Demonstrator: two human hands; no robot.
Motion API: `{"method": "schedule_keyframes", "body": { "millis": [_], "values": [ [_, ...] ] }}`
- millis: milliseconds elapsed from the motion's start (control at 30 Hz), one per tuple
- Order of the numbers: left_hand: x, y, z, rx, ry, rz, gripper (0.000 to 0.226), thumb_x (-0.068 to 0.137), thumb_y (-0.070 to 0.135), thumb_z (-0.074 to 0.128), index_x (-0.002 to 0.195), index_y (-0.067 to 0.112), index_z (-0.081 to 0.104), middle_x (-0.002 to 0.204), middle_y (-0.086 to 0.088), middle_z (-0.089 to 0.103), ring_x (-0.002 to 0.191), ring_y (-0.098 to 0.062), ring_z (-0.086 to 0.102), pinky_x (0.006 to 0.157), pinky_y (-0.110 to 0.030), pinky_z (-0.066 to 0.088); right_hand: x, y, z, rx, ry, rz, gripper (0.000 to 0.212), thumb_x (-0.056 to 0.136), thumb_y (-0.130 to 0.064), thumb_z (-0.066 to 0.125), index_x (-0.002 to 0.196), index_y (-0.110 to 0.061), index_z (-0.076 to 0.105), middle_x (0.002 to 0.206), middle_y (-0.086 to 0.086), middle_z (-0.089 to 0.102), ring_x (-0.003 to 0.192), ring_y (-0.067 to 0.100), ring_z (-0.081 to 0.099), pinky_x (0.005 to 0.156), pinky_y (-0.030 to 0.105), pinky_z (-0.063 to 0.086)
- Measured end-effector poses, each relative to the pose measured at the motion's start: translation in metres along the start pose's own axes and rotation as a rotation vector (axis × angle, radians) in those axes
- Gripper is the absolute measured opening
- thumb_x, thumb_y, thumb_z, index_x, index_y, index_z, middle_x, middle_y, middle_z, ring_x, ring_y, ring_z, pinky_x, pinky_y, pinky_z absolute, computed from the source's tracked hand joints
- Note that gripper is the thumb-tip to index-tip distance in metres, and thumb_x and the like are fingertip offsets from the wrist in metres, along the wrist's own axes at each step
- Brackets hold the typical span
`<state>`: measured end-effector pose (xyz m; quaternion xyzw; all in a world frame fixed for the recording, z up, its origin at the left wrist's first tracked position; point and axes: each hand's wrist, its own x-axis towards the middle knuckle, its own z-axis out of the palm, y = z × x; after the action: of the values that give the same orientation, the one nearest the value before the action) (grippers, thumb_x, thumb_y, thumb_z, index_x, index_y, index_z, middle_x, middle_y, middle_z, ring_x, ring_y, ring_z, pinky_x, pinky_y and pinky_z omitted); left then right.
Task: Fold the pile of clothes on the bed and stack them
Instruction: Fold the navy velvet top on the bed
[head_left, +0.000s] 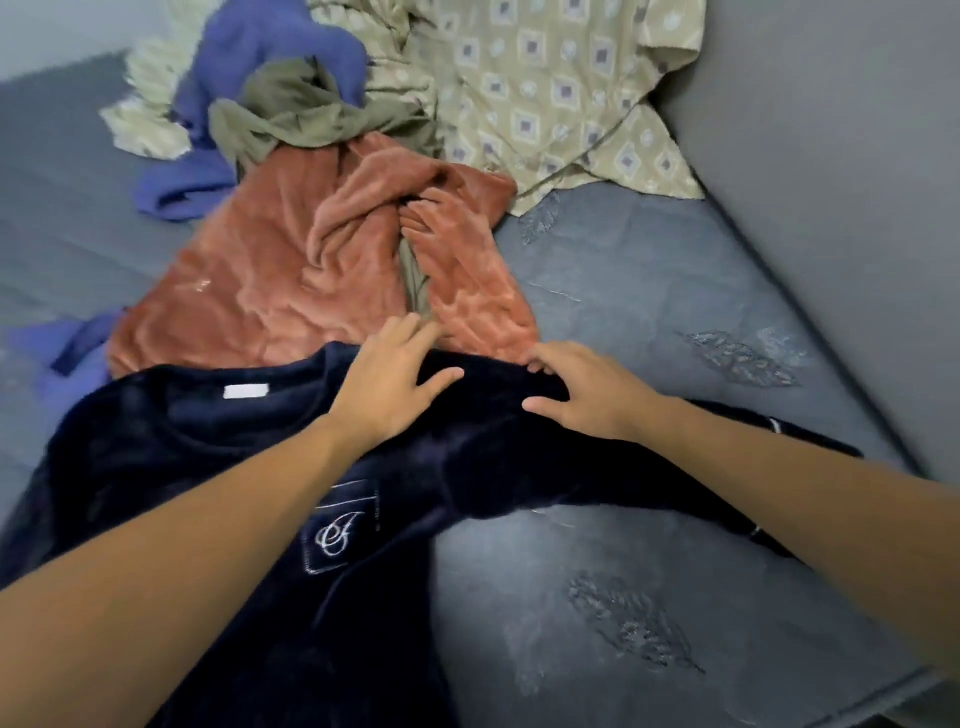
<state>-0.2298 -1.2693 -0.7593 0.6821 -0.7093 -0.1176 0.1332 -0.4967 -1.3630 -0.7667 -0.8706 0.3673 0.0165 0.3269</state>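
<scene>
The navy top lies flat on the bed, its shoulder under my hands. My left hand rests on it with fingers spread and straight; my right hand curls its fingertips into the fabric at the shoulder edge, pinching it. I read a blank white neck tag and an embroidered chest monogram, a looping letter I cannot make out. Just beyond my fingers lies the rust fleece, then the heaped pile. Bare grey mattress opens rightward to the wall.
</scene>
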Motion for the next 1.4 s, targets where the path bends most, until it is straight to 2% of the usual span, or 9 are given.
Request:
{"method": "schedule_keyframes", "body": {
  "millis": [333, 500, 633, 767, 1000, 1100, 1200, 1300, 1400],
  "values": [
    [-0.216, -0.191, -0.068, 0.113, 0.194, -0.372, 0.063, 0.098, 0.048, 0.065, 0.151, 0.021, 0.045, 0.148, -0.001, 0.044, 0.132, -0.028, 0.044, 0.101, -0.046, 0.043, 0.121, -0.258, 0.127, -0.124, 0.028, -0.394, 0.056, 0.094, -0.043, 0.07, 0.142, -0.023, 0.049, 0.134, -0.005, 0.055, 0.124, 0.021, 0.047, 0.104, 0.047, 0.043],
    [-0.326, -0.276, -0.083, 0.09, 0.131, -0.577, 0.077, 0.093, 0.047, 0.068, 0.158, 0.019, 0.036, 0.154, -0.002, 0.039, 0.136, -0.029, 0.041, 0.106, -0.047, 0.041, 0.157, -0.37, 0.214, -0.134, -0.014, -0.494, 0.062, 0.093, -0.044, 0.071, 0.147, -0.027, 0.045, 0.14, -0.01, 0.052, 0.131, 0.016, 0.045, 0.106, 0.046, 0.046],
    [-0.37, -0.295, -0.067, -0.006, 0.0, -0.662, 0.088, 0.095, 0.059, 0.06, 0.163, 0.015, 0.027, 0.157, -0.002, 0.035, 0.14, -0.027, 0.04, 0.111, -0.045, 0.041, 0.176, -0.42, 0.262, -0.229, -0.096, -0.541, 0.072, 0.095, -0.038, 0.072, 0.157, -0.025, 0.038, 0.161, -0.006, 0.04, 0.154, 0.017, 0.029, 0.118, 0.045, 0.038],
    [-0.391, -0.286, -0.04, -0.084, -0.025, -0.722, 0.105, 0.093, 0.07, 0.053, 0.167, 0.011, 0.005, 0.172, -0.008, 0.013, 0.159, -0.026, 0.015, 0.129, -0.044, 0.02, 0.192, -0.444, 0.285, -0.416, -0.134, -0.589, 0.074, 0.093, -0.029, 0.074, 0.158, -0.026, 0.039, 0.169, -0.007, 0.027, 0.159, 0.018, 0.016, 0.117, 0.045, 0.04],
    [-0.408, -0.282, -0.045, -0.081, 0.044, -0.714, 0.075, 0.102, 0.033, 0.05, 0.165, 0.007, 0.019, 0.17, -0.015, 0.022, 0.156, -0.03, 0.025, 0.127, -0.045, 0.027, 0.202, -0.458, 0.293, -0.429, -0.141, -0.609, 0.054, 0.095, -0.038, 0.071, 0.146, -0.025, 0.057, 0.159, -0.006, 0.045, 0.157, 0.022, 0.023, 0.114, 0.044, 0.041],
    [-0.418, -0.292, -0.06, -0.041, 0.029, -0.696, 0.06, 0.104, 0.027, 0.049, 0.16, 0.011, 0.036, 0.16, -0.008, 0.035, 0.144, -0.027, 0.038, 0.114, -0.042, 0.041, 0.207, -0.469, 0.293, -0.499, -0.123, -0.698, 0.033, 0.095, -0.039, 0.069, 0.123, -0.023, 0.069, 0.14, -0.004, 0.06, 0.149, 0.023, 0.036, 0.118, 0.042, 0.033],
    [-0.427, -0.299, -0.075, -0.04, 0.112, -0.687, 0.03, 0.102, 0.022, 0.054, 0.128, 0.012, 0.065, 0.122, -0.005, 0.054, 0.111, -0.027, 0.053, 0.088, -0.044, 0.05, 0.208, -0.482, 0.29, -0.557, -0.128, -0.685, 0.019, 0.098, -0.038, 0.062, 0.11, -0.023, 0.063, 0.113, -0.006, 0.065, 0.126, 0.019, 0.051, 0.126, 0.04, 0.017],
    [-0.434, -0.31, -0.088, -0.219, 0.166, -0.851, 0.02, 0.107, 0.026, 0.052, 0.1, 0.01, 0.062, 0.099, -0.008, 0.064, 0.092, -0.034, 0.061, 0.076, -0.048, 0.052, 0.211, -0.497, 0.285, -0.558, -0.155, -0.651, 0.017, 0.104, -0.036, 0.054, 0.109, -0.021, 0.06, 0.1, -0.003, 0.066, 0.108, 0.023, 0.056, 0.126, 0.041, 0.018],
    [-0.44, -0.332, -0.102, -0.412, 0.248, -0.943, 0.025, 0.108, 0.028, 0.055, 0.091, 0.009, 0.061, 0.078, -0.009, 0.068, 0.074, -0.029, 0.064, 0.068, -0.043, 0.049, 0.22, -0.521, 0.279, -0.448, -0.211, -0.582, 0.017, 0.106, -0.036, 0.053, 0.103, -0.019, 0.056, 0.093, 0.003, 0.067, 0.093, 0.034, 0.06, 0.086, 0.043, 0.044]
  ]
}}
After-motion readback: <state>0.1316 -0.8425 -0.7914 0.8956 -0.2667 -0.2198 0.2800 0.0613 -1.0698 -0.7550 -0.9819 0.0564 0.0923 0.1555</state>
